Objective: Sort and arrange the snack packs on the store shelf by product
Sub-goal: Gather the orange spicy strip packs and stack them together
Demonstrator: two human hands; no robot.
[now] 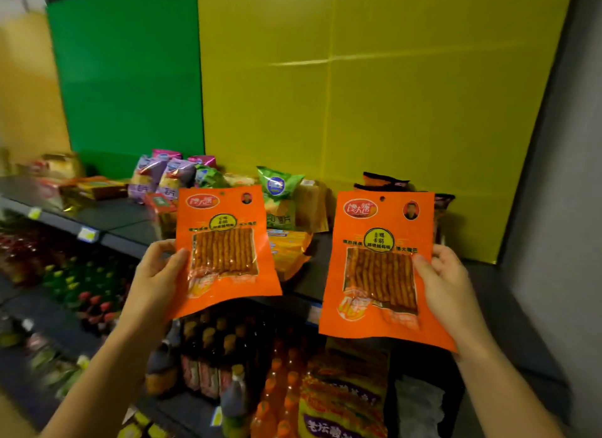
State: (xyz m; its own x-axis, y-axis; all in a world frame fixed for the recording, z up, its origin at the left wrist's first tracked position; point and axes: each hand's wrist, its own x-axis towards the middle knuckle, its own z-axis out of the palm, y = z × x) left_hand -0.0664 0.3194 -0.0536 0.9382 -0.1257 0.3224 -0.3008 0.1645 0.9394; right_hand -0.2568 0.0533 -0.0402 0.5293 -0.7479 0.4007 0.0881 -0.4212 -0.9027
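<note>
My left hand (159, 274) grips an orange snack pack (224, 242) by its left edge, held upright in front of the top shelf (127, 222). My right hand (446, 281) holds an identical orange pack (378, 261) by its right edge, a little lower and nearer. Both packs show a clear window with reddish-brown sticks. Behind them on the shelf lie mixed packs: purple ones (163, 177), a green one (280, 193), a yellow one (286, 248). More orange and black packs (381, 180) stand behind the right pack, partly hidden.
Green (127, 79) and yellow (374, 95) boards back the shelf. Red and gold boxes (88, 186) lie at the shelf's left. Lower shelves hold rows of drink bottles (224, 356) and yellow bags (342, 398). A grey wall (560, 209) closes the right side.
</note>
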